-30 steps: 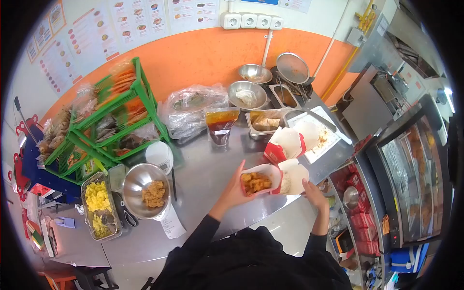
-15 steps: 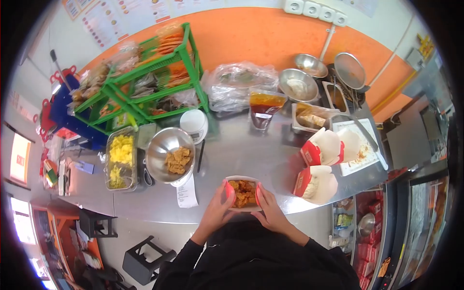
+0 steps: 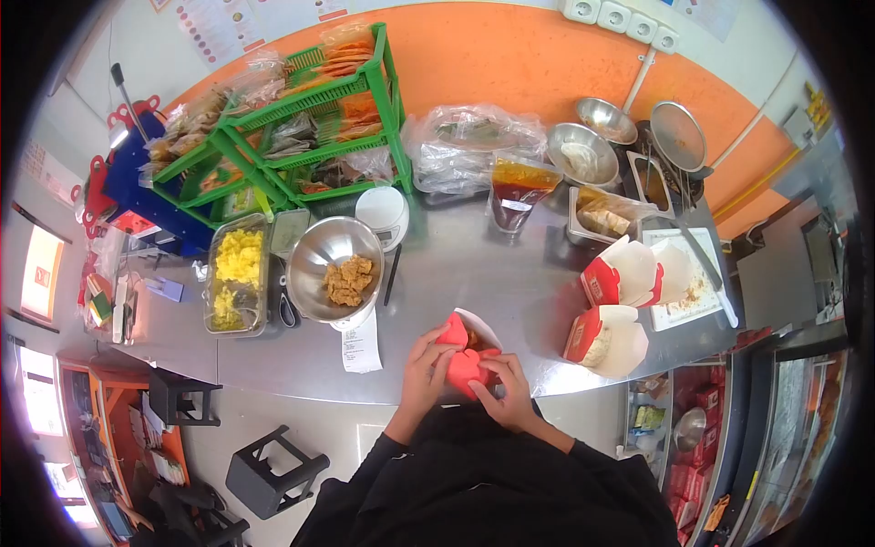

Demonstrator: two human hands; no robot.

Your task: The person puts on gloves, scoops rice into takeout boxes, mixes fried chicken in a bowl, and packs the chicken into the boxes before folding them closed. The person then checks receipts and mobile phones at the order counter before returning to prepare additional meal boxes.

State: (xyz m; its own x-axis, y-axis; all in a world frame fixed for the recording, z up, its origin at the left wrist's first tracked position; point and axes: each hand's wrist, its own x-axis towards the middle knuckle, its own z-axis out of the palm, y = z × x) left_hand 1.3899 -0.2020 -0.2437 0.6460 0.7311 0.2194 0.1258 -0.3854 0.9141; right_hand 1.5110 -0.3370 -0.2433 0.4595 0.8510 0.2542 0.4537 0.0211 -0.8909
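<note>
Fingers of the left hand (image 3: pixel 421 376) and right hand (image 3: pixel 512 397), curled nearly closed, hold 2 red cardboard flaps (image 3: pixel 466 368) of a white-lined box (image 3: pixel 478 322) by the steel counter (image 3: pixel 510 296) edge, where uneven pressing could crease them or tip it.

On the desk (image 3: pixel 437 273), the mixing bowl (image 3: pixel 314 246) sits between the tray (image 3: pixel 219 314) and the pouch (image 3: pixel 519 202); 3 boxes (image 3: pixel 603 339) stand right, beside the cutting board (image 3: pixel 679 314).
</note>
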